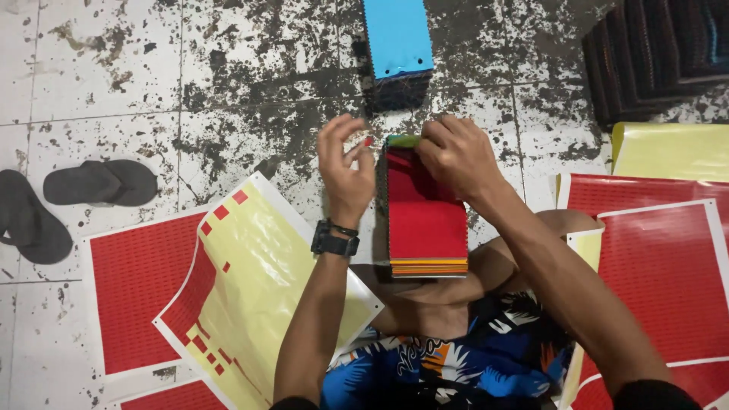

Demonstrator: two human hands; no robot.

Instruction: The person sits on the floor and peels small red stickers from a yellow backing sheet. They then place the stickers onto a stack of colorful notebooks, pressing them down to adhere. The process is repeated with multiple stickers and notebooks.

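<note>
A stack of red cloth swatches (425, 220) is seen resting on the seated person's bare leg, with orange and yellow layers showing at its near edge and a green piece at its far end. The right hand (456, 156) is laid on that far end, its fingers closed down on the green and red top pieces. The left hand (345, 167) is raised just beside the stack, and a small red sticker (368, 140) appears to be pinched between thumb and forefinger, though it is too small to be made out with certainty. A black wristwatch (334, 241) is worn on the left wrist.

The floor (114, 68) is made up of pale tiles, heavily blotched and speckled with dark stains, the grout lines being clearly visible. A partly peeled sticker sheet (250, 281), yellow backing with red squares left along its edges, is spread to the left over a full red sheet (133, 292). More red sheets (661, 273) and a yellow sheet (672, 152) are laid to the right. A blue-covered swatch book (399, 42) is placed beyond the hands, and a dark pile of swatches (653, 53) is seen at the upper right. A pair of black sandals (68, 197) is left on the tiles at the far left
</note>
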